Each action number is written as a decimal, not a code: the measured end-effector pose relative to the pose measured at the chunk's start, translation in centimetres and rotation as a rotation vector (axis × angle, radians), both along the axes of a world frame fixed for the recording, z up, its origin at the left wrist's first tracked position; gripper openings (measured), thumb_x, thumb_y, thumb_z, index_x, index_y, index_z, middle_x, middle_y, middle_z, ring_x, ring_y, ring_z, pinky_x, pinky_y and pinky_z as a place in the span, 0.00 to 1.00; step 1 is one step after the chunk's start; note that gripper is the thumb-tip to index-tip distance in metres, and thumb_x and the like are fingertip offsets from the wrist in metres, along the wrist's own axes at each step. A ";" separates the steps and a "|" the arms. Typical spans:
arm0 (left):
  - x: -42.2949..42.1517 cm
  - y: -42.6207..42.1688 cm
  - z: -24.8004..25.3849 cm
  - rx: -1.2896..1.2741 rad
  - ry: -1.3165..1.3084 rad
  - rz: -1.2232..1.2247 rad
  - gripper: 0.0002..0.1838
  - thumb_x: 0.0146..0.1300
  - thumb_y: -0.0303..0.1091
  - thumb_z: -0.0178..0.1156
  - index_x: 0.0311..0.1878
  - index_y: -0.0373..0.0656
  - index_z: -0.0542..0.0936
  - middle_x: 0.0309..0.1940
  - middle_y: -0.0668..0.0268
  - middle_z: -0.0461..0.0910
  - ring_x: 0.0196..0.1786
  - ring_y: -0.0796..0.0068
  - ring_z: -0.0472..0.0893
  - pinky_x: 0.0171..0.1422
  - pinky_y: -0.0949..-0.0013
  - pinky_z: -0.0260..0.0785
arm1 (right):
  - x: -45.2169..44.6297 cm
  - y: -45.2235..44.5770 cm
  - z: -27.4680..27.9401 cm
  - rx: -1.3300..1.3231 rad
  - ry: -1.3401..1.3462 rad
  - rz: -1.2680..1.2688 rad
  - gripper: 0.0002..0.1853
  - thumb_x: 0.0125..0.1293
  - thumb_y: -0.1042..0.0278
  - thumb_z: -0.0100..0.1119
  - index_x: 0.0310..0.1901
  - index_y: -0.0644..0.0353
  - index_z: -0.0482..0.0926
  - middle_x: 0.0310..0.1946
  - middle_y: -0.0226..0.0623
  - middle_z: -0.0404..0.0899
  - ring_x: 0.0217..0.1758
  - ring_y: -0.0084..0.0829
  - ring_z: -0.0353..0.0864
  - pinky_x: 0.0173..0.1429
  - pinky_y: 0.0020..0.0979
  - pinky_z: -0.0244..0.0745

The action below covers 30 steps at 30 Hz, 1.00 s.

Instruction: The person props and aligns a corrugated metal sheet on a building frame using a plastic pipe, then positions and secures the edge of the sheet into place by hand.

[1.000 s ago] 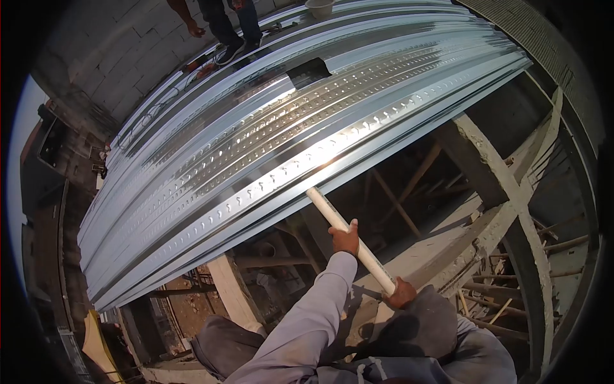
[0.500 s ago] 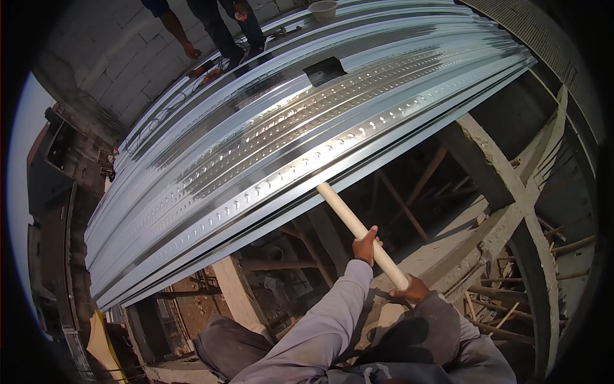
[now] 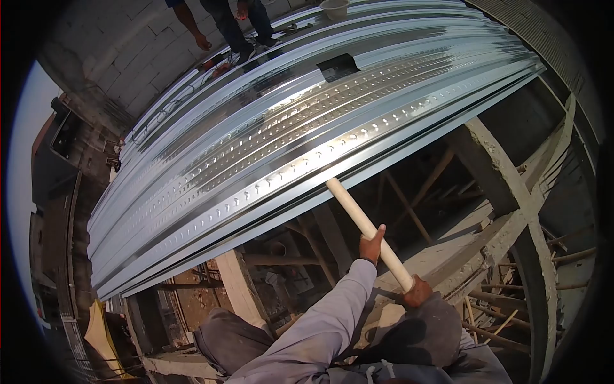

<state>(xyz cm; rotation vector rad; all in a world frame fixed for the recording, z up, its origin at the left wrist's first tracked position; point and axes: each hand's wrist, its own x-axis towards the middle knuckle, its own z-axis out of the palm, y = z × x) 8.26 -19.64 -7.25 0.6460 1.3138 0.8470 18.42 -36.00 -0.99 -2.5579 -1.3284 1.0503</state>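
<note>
A pale, smooth round pole (image 3: 354, 210) slants up and away from me. Its far end lies at the near edge of the ribbed metal decking sheets (image 3: 256, 169); whether it touches them I cannot tell. My left hand (image 3: 371, 246) is wrapped around the pole near its middle, thumb pointing up along it. Lower down, my right hand (image 3: 419, 292) closes around the pole's near end, above my right knee (image 3: 409, 329). The decking is shiny, with rows of raised dimples.
Concrete beams (image 3: 505, 240) and timber props stand around a deep opening below the decking edge. On the far side, a person's legs (image 3: 233, 29) stand on the sheets near cables and a bucket (image 3: 334, 9). A dark patch (image 3: 338, 67) lies on the decking.
The view has shifted slightly, so the decking appears a little farther right. My right hand's fingers look more closely wrapped around the pole's end. Both hands stay on the pole.
</note>
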 end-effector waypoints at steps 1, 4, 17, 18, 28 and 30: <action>0.0 0.0 0.1 0.000 -0.016 -0.004 0.25 0.46 0.48 0.62 0.35 0.35 0.69 0.26 0.63 0.72 0.28 0.73 0.72 0.34 0.70 0.66 | 0.0 0.1 0.0 -0.007 0.009 -0.007 0.26 0.37 0.62 0.65 0.42 0.58 0.70 0.35 0.48 0.75 0.41 0.45 0.74 0.46 0.37 0.69; -0.6 0.1 0.8 0.019 -0.049 -0.057 0.26 0.46 0.50 0.62 0.36 0.35 0.69 0.26 0.64 0.71 0.29 0.73 0.72 0.36 0.70 0.66 | 0.0 -0.3 -0.8 0.014 0.054 -0.039 0.26 0.36 0.63 0.66 0.41 0.57 0.71 0.36 0.48 0.75 0.42 0.45 0.74 0.47 0.37 0.68; -4.8 -1.4 1.9 -0.224 -0.597 -0.065 0.29 0.45 0.47 0.63 0.41 0.32 0.67 0.29 0.61 0.71 0.34 0.68 0.74 0.40 0.66 0.68 | 0.3 -0.9 -2.0 -0.497 1.179 -0.525 0.25 0.40 0.63 0.67 0.39 0.68 0.70 0.26 0.38 0.74 0.30 0.33 0.74 0.37 0.29 0.68; -4.7 -1.3 1.6 -0.215 -0.476 -0.057 0.29 0.45 0.46 0.63 0.41 0.31 0.67 0.28 0.60 0.71 0.32 0.69 0.74 0.38 0.67 0.69 | -0.8 -1.1 -0.6 -0.287 0.883 -0.368 0.27 0.40 0.61 0.66 0.40 0.67 0.69 0.26 0.40 0.74 0.31 0.37 0.74 0.38 0.31 0.68; -4.0 -2.0 0.8 -0.050 0.216 -0.022 0.30 0.47 0.48 0.61 0.43 0.35 0.61 0.33 0.55 0.71 0.34 0.68 0.74 0.36 0.65 0.68 | -5.3 -3.7 -2.2 0.242 -0.030 0.009 0.26 0.37 0.63 0.65 0.40 0.65 0.70 0.28 0.44 0.74 0.31 0.42 0.75 0.37 0.34 0.69; -5.9 -2.5 0.3 -0.105 -0.230 -0.101 0.32 0.47 0.48 0.61 0.47 0.37 0.59 0.39 0.53 0.70 0.39 0.65 0.73 0.42 0.63 0.67 | -3.9 -3.8 -2.5 0.129 0.278 0.009 0.22 0.37 0.68 0.63 0.37 0.63 0.71 0.25 0.40 0.74 0.27 0.39 0.75 0.34 0.33 0.69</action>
